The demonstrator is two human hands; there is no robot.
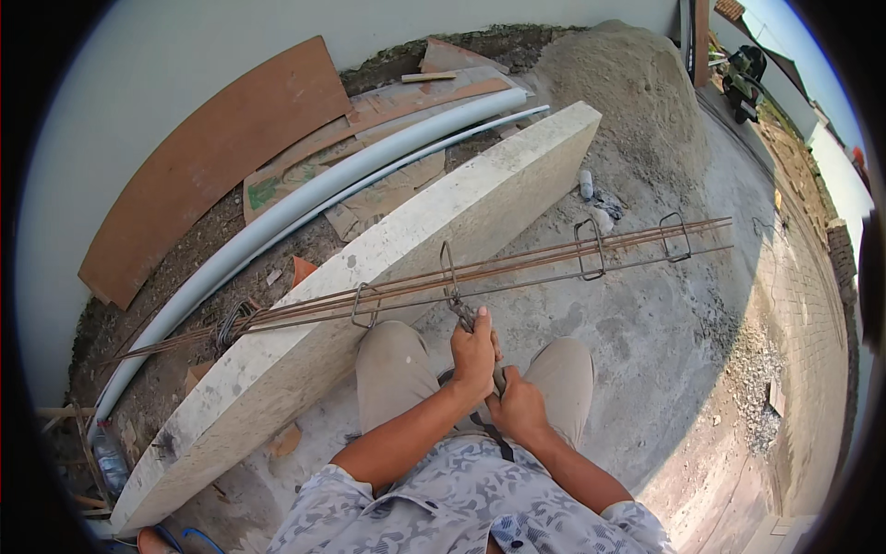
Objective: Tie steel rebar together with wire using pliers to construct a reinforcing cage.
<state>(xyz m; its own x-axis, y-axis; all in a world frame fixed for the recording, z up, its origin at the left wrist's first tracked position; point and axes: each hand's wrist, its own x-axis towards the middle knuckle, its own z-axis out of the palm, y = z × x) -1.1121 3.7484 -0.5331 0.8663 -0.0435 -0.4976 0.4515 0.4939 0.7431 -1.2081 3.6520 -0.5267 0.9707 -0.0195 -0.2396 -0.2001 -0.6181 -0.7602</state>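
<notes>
My left hand [474,355] is closed around a metal pincer tool [462,313] whose jaws meet the lower corner of a wire stirrup [449,269] on a long rebar cage [517,268]. Just below and to the right of it, my right hand [518,407] grips the tool's handles. The rusty bars run from lower left to upper right, resting across a pale concrete slab [434,240]. Two more stirrups [591,249] hang on the bars further right, and one stirrup [365,305] sits to the left of the tool. My knees are under the bars.
Two grey plastic pipes [305,198] lie beyond the slab beside brown boards [212,157] leaning on a white wall. A sand heap [628,83] rises at the upper right. A coil of tie wire [231,325] sits on the bars at left. Gravel [757,388] lies on the concrete floor at right.
</notes>
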